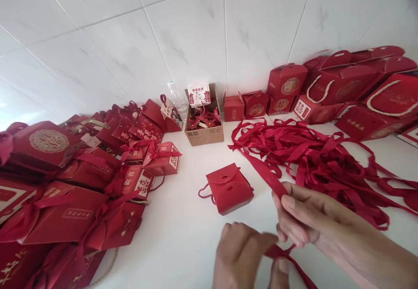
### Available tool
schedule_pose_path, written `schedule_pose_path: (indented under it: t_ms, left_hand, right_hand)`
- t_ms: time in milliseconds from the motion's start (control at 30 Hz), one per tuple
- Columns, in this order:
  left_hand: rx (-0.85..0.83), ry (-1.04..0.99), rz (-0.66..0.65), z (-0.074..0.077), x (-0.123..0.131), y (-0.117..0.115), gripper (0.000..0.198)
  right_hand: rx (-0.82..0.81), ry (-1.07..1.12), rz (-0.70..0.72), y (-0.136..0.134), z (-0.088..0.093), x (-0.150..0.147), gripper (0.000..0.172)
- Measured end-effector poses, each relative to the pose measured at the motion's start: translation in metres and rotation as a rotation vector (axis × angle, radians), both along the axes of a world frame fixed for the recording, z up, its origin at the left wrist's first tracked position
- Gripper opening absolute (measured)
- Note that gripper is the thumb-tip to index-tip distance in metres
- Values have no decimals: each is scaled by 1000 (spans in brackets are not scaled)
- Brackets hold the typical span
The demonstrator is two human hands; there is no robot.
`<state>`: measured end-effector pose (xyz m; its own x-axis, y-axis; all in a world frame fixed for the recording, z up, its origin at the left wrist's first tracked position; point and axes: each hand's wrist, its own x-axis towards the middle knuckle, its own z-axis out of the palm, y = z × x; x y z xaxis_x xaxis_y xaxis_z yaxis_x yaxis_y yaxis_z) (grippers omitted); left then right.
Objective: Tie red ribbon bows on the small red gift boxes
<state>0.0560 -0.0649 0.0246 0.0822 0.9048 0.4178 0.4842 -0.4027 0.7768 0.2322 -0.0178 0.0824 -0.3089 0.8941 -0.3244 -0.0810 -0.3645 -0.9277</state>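
Note:
A red ribbon runs from the loose pile down into my right hand, pinched between thumb and fingers. Lower down, my left hand has its fingers closed on the same strip or another piece of red ribbon, slightly blurred; I cannot tell whether the two lengths are one. Just beyond my hands a small red gift box lies on the white table, its curved flaps folded together and dark red cords at its sides. Neither hand touches the box.
On the right spreads a tangled ribbon pile. Many red gift boxes, several tied with bows, are heaped at left. A cardboard box of tags and a plastic bottle stand by the tiled wall. More red boxes line the back right.

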Motion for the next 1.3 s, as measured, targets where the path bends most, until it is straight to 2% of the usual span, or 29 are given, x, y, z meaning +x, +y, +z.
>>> schedule_pose_path:
  t_ms: [67, 167, 233, 300, 367, 500, 567, 633, 767, 933, 1133, 1300]
  left_hand:
    - [-15, -64, 104, 9, -13, 16, 23]
    - [-71, -23, 291, 12, -38, 45, 32]
    - [-116, 1, 273, 7, -50, 55, 36]
    - [-125, 34, 277, -2, -53, 53, 33]
    - [-102, 93, 311, -10, -51, 39, 26]
    - [-25, 204, 406, -11, -43, 11, 22]
    - [20, 254, 372, -7, -41, 7, 29]
    - [45, 311, 274, -2, -41, 13, 35]
    - [12, 363, 101, 1, -44, 35, 43]
    - [-55, 312, -80, 2, -50, 57, 46]
    - [-94, 295, -89, 11, -48, 64, 42]
    - [-48, 291, -66, 14, -43, 59, 27]
  right_hand:
    - [28, -13, -38, 8, 1, 5, 50]
    - [143, -153, 13, 25, 1, 14, 45]
    - [220, -299, 60, 35, 1, 18, 43]
    - [239, -413, 95, 40, 0, 20, 42]
    - [238, -478, 128, 40, -2, 21, 41]
    - [250, -526, 257, 34, -11, 20, 35]
    - [240, -523, 298, 31, -14, 19, 34]
    - [252, -530, 300, 31, -14, 17, 35]
    - [287, -556, 291, 33, -9, 10, 42]
    - [306, -658, 253, 35, -12, 8, 49]
    - [339, -798, 255, 34, -20, 14, 48]
    - [351, -826, 287, 33, -15, 10, 47]
